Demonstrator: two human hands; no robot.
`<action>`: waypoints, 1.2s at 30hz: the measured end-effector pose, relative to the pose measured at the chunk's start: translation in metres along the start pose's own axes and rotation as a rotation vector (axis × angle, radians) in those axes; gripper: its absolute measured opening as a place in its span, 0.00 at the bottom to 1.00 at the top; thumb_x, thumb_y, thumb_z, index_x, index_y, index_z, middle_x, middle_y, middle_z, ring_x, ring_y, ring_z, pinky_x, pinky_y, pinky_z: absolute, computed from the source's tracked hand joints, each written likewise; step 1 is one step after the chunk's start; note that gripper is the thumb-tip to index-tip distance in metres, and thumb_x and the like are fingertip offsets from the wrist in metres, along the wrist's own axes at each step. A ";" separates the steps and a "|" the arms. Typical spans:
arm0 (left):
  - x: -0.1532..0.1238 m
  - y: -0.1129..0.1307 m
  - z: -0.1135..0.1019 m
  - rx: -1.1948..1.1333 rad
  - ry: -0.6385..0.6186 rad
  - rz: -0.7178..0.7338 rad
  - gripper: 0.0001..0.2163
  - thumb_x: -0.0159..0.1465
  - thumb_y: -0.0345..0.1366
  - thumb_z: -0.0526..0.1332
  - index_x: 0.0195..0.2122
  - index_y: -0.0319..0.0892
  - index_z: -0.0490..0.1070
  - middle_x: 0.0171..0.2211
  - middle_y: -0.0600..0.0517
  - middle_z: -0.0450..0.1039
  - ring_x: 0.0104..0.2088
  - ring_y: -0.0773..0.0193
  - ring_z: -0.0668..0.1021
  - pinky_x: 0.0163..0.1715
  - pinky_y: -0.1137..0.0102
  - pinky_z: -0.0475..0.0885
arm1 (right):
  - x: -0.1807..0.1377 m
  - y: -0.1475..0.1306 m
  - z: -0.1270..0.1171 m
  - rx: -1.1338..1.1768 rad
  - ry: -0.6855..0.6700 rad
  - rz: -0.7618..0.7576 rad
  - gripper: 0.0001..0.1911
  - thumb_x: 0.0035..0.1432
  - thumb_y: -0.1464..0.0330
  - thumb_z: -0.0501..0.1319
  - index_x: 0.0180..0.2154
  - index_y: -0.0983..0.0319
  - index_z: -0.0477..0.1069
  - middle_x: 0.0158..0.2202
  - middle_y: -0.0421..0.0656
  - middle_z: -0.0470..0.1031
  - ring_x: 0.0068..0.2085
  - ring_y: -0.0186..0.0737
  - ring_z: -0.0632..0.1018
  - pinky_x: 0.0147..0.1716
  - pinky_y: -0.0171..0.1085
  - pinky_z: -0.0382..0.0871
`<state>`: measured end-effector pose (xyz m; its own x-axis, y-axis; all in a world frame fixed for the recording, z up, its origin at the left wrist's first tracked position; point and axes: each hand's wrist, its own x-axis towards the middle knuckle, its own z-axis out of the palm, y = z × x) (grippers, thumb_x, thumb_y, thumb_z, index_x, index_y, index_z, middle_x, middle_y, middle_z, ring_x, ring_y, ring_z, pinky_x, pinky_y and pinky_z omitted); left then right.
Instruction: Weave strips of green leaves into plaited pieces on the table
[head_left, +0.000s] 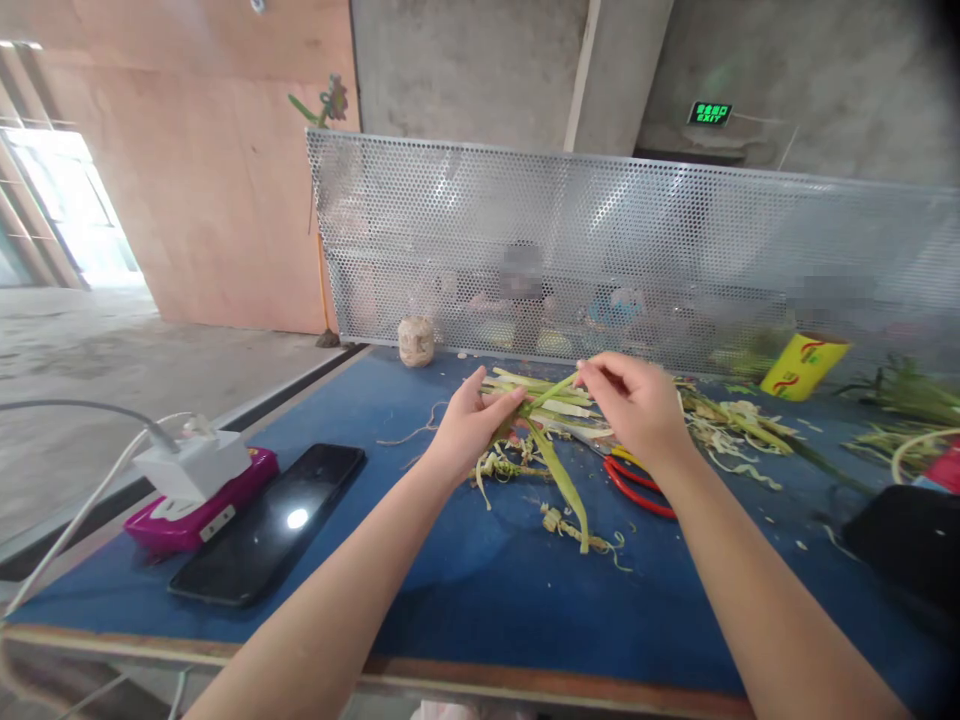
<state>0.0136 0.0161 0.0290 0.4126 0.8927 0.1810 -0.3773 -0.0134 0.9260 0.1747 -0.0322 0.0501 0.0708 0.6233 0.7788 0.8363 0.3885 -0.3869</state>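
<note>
My left hand [474, 425] is closed, thumb and fingers pinching a long green plant strip [555, 390] above the table. A folded pale-green length [561, 475] hangs down from that grip towards the tabletop. My right hand [637, 405] pinches the strip's upper end between thumb and fingertips, so it runs slanting and taut between both hands. Behind the hands lie several pale green stalks [577, 408]. A hand tool with red and yellow handles [637, 490] rests beside my right wrist, its jaws partly hidden. Curled, dry plant scraps [574, 527] lie below.
A black phone [270, 525] and a magenta power strip [202, 505] with a white charger [193, 462] sit left. A perforated metal screen [465, 230] closes off the back. A wrapped roll [416, 342], yellow cylinder [804, 367], more scraps [739, 420] and a black object [907, 540] are around.
</note>
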 end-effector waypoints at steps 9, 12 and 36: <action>-0.002 -0.008 -0.006 0.139 -0.089 0.154 0.46 0.51 0.26 0.63 0.61 0.35 0.26 0.20 0.55 0.73 0.20 0.70 0.72 0.20 0.77 0.64 | 0.022 -0.028 0.024 -0.104 -0.354 0.051 0.13 0.49 0.59 0.57 0.23 0.60 0.73 0.23 0.42 0.71 0.28 0.38 0.70 0.33 0.40 0.59; -0.002 -0.010 -0.006 0.145 -0.108 0.157 0.48 0.51 0.26 0.63 0.60 0.36 0.22 0.23 0.53 0.74 0.23 0.67 0.75 0.20 0.76 0.64 | 0.021 -0.029 0.027 0.176 -0.457 0.199 0.10 0.48 0.62 0.59 0.25 0.61 0.72 0.22 0.41 0.71 0.24 0.34 0.70 0.26 0.36 0.61; 0.001 0.001 -0.009 0.061 -0.078 0.141 0.44 0.55 0.22 0.58 0.60 0.41 0.22 0.42 0.41 0.74 0.28 0.66 0.76 0.19 0.77 0.66 | -0.014 0.028 0.034 0.161 -0.491 0.173 0.09 0.51 0.66 0.55 0.36 0.61 0.67 0.25 0.39 0.69 0.23 0.32 0.67 0.23 0.33 0.61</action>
<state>0.0062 0.0206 0.0275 0.4231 0.8425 0.3334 -0.3857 -0.1655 0.9077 0.1787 -0.0067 0.0114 -0.0944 0.9162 0.3896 0.7383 0.3269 -0.5899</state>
